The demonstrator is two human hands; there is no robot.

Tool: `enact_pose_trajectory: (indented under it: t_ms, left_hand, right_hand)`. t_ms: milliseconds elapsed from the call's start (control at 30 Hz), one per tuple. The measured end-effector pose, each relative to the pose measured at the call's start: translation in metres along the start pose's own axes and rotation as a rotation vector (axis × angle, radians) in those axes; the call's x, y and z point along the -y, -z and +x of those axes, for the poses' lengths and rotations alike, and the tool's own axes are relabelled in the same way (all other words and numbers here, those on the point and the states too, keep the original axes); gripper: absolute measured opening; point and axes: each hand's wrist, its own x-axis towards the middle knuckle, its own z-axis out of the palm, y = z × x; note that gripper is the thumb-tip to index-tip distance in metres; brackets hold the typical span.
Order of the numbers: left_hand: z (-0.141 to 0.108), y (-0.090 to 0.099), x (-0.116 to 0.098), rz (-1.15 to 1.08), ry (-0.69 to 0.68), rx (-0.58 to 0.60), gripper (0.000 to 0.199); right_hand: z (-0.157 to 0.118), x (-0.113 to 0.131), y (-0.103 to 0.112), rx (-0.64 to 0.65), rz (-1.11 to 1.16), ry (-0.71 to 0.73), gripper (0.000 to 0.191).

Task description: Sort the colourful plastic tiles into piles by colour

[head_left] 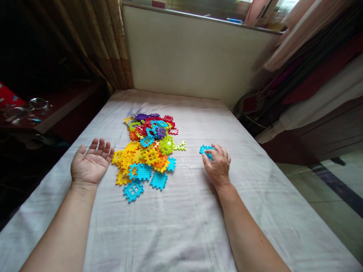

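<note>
My left hand lies palm up with its fingers stretched out, just left of a heap of plastic interlocking tiles. Nothing is in it. Its fingertips come close to the yellow tiles on the heap's near left side. Over to the right, my right hand has its fingers curled over a blue interlocking tile, partly hidden beneath them. Blue tiles lie at the heap's near edge. Orange, green, red and purple tiles overlap farther back. A light green triangular piece pokes out on the right.
A pale checked sheet covers the surface under the tiles. Eyeglasses rest on a dark side table at left. Beyond the far edge stands a pale wall panel. Clothes hang at right.
</note>
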Motion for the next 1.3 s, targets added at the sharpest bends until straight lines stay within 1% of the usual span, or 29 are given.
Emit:
enact_pose_trajectory:
  t_ms: [133,200,233,333,500,600,700,833,967,1067,1167,1300]
  left_hand:
    - [0.001,0.002,0.000,0.011,-0.002,0.021,0.023]
    - [0.001,0.003,0.000,0.013,-0.001,0.032,0.023]
    - [0.001,0.003,0.001,0.013,-0.001,0.037,0.024]
    - [0.002,0.004,0.001,0.008,-0.001,0.051,0.024]
    - [0.005,0.007,0.002,-0.009,0.002,0.083,0.024]
    - [0.007,0.008,0.002,-0.027,0.007,0.089,0.024]
    - [0.008,0.009,0.002,-0.042,0.011,0.090,0.026]
    - [0.009,0.011,0.001,-0.055,0.015,0.098,0.027]
    - [0.009,0.012,0.001,-0.057,0.015,0.103,0.026]
    - [0.009,0.011,0.002,-0.056,0.014,0.095,0.026]
    - [0.008,0.009,0.002,-0.056,0.014,0.088,0.026]
    - [0.008,0.009,0.002,-0.061,0.018,0.087,0.026]
  right_hand:
    - [-0.012,0.041,-0.003,0.179,0.175,0.267,0.018]
    - [-0.019,0.057,-0.006,0.266,0.228,0.360,0.025]
    - [-0.022,0.062,-0.007,0.299,0.241,0.384,0.030]
    - [-0.026,0.067,-0.011,0.366,0.260,0.394,0.036]
    - [-0.021,0.064,-0.016,0.416,0.332,0.383,0.036]
    - [-0.019,0.064,-0.015,0.393,0.381,0.394,0.029]
    - [-0.017,0.063,-0.011,0.312,0.416,0.395,0.028]
    - [-0.012,0.052,-0.005,0.130,0.420,0.314,0.033]
    - [-0.003,0.028,-0.004,-0.003,0.296,0.151,0.035]
    - [0.004,0.003,-0.004,-0.054,0.190,-0.023,0.038]
    - [0.008,-0.019,-0.005,-0.082,0.142,-0.183,0.040]
    - [0.009,-0.033,-0.009,-0.055,0.127,-0.315,0.043]
